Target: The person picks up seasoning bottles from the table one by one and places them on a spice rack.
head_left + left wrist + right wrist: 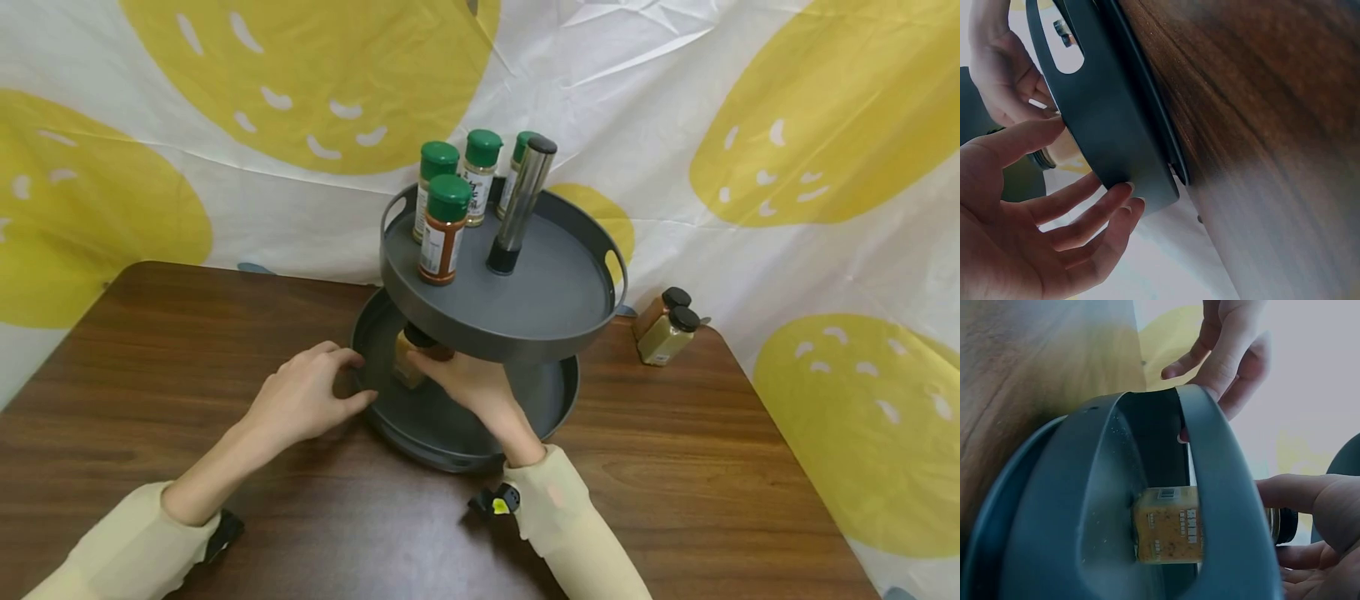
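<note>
Left hand (pixel 303 392): thumb and fingers spread against lower tray (pixel 450 425), likely steadying it. Square spice jar (pixel 407 369) upright in lower tray. Right hand (pixel 477 385) pinches jar, reaching beneath upper tray (pixel 551 287), seemingly for clearance.

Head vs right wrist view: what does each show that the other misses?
Only the head view: four green-capped jars and a metal post on the upper tray, plus two black-capped jars at the right end of the table.

Only the right wrist view: white lettering and a barcode on the held jar.

Both: that jar in the lower tray, left hand, right hand, table and yellow-patterned cloth.
</note>
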Available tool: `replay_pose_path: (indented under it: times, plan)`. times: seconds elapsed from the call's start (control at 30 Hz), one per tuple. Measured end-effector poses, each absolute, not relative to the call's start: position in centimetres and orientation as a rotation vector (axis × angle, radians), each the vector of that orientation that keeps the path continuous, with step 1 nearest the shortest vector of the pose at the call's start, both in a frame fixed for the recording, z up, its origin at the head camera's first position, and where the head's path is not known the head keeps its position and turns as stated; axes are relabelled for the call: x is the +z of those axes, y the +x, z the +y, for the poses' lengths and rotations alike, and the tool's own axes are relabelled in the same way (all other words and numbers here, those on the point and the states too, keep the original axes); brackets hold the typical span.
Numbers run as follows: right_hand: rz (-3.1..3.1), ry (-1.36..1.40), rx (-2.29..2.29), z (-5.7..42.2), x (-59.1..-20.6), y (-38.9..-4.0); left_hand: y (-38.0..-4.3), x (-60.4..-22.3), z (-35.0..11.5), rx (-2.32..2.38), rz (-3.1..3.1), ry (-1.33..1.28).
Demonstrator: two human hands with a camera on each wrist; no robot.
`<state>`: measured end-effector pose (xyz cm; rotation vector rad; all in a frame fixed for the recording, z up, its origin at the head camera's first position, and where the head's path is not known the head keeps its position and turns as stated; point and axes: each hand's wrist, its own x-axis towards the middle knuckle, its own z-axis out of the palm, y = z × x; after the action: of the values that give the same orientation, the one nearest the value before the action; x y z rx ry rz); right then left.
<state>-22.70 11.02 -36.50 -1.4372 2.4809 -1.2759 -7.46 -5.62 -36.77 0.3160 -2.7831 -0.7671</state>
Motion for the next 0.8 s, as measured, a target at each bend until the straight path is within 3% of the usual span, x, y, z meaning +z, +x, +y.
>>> replay_pose_path:
  times: [0.8]
  plan:
    - [2.427, -1.240, -1.276, 9.5, -36.8, -22.8, -7.5, -36.8, -5.3, -0.758, -2.781, 0.319]
